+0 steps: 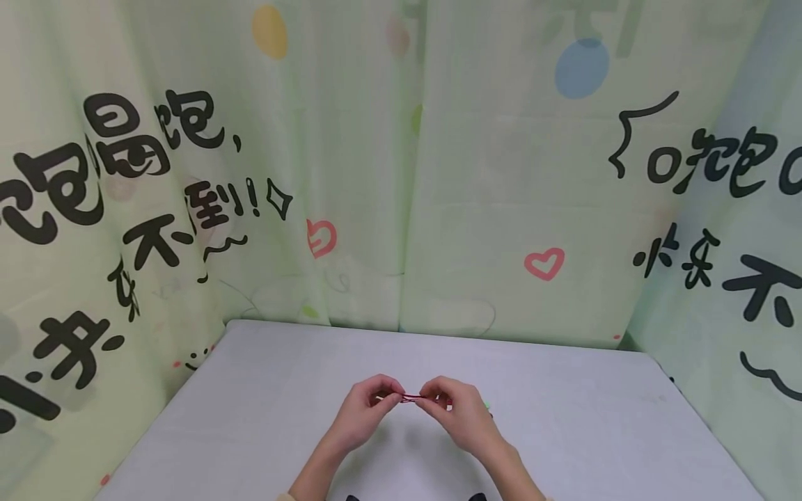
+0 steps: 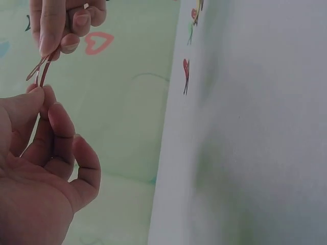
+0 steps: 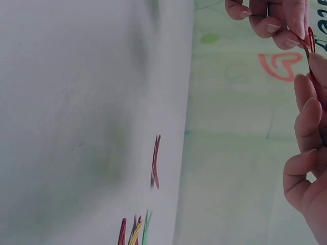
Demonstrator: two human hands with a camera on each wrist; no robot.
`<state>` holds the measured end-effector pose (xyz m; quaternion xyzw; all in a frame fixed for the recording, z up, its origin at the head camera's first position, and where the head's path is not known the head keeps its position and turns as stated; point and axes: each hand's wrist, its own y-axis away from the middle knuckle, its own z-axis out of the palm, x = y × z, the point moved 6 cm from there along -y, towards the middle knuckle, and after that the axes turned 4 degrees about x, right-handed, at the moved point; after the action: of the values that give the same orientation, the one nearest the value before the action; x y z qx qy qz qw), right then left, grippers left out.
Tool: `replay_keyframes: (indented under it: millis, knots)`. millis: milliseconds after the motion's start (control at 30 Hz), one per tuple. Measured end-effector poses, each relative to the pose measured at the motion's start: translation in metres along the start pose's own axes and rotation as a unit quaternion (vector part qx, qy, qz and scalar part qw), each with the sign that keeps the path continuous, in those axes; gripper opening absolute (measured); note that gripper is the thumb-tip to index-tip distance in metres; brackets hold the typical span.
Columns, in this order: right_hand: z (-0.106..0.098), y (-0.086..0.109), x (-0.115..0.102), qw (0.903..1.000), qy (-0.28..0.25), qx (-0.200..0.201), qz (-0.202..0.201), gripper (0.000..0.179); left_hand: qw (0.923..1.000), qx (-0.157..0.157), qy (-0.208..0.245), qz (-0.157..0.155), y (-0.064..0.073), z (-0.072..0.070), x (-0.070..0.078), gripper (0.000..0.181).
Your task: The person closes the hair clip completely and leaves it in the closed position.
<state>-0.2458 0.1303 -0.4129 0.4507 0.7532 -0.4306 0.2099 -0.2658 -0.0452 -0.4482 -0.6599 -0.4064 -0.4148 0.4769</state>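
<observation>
A dark red snap hair clip (image 1: 410, 398) is held up between both hands above the table. My left hand (image 1: 365, 412) pinches one end between thumb and index finger, and the other fingers curl loosely. At the opposite end, my right hand (image 1: 462, 415) pinches the same hair clip with thumb and fingertips. In the left wrist view, the narrow strips of the hair clip (image 2: 45, 71) stand slightly apart. Fingertips cover both of its ends. Past the right hand, the right wrist view shows another red hair clip (image 3: 155, 163) lying on the table.
More hair clips lie nearby: a green one (image 3: 146, 227), a yellow one (image 3: 135, 234) and a dark red one (image 3: 122, 233). They rest on the white table (image 1: 282, 390). Pale green printed curtains (image 1: 476, 209) hang behind and at both sides of it.
</observation>
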Motion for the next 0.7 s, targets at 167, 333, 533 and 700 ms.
replay_keyframes:
  millis: [167,333,533,700]
  knots:
    - [0.001,0.003,0.005,0.9996,0.006,0.011,0.024,0.007,0.9999,0.011,0.012,-0.002,0.003,0.002,0.002,0.008]
    - [0.0,0.006,0.007,0.9986,0.003,0.032,0.041,0.011,0.9997,0.015,0.016,-0.011,0.005,0.004,-0.001,0.012]
    - [-0.002,0.011,0.01,0.9971,0.008,0.049,0.058,0.014,0.9993,0.002,0.033,-0.016,0.01,0.007,-0.004,0.018]
    - [-0.002,0.015,0.011,0.996,0.003,0.064,0.062,0.015,0.9987,0.002,0.046,-0.02,0.012,0.009,-0.006,0.017]
